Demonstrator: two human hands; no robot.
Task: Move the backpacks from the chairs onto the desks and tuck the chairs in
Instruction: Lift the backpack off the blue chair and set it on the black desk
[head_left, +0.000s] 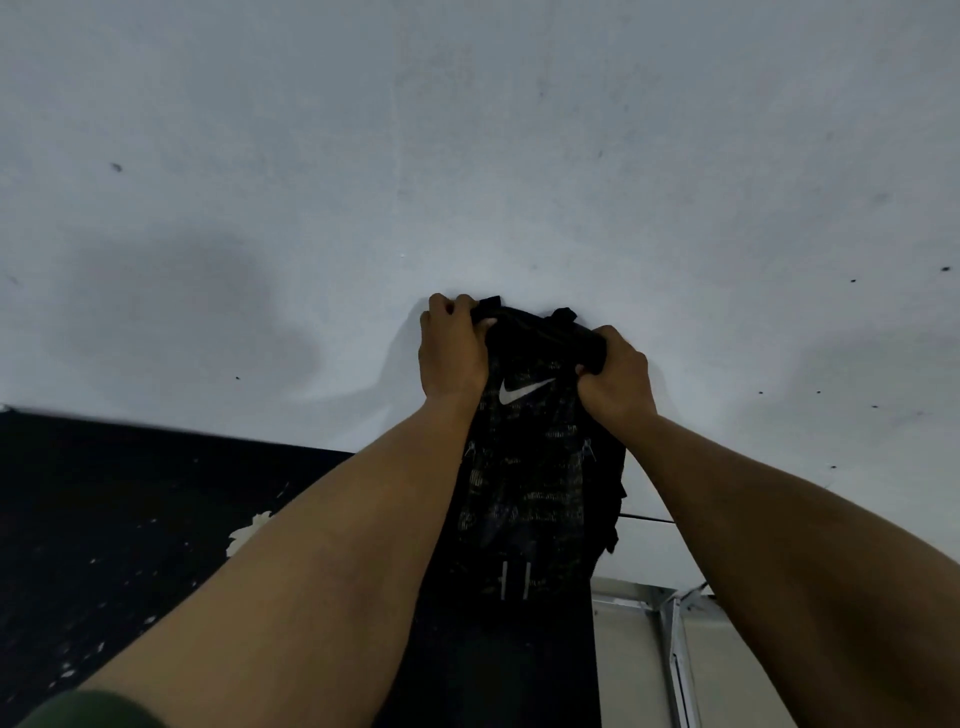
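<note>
A black backpack (524, 467) with a white swoosh logo and a faint pattern hangs upright in front of me, against a pale grey wall (467, 156). My left hand (452, 353) grips its top left corner by a strap. My right hand (618, 374) is closed on its top right corner. Both forearms reach forward and up from the bottom of the view. The bottom of the backpack runs out of sight at the lower edge. No chair or desk top can be made out.
A dark surface (130, 519) speckled with white flecks fills the lower left. A pale panel with a metal frame (670, 649) shows at the lower right. A thin black cord (647, 517) runs to the right of the backpack.
</note>
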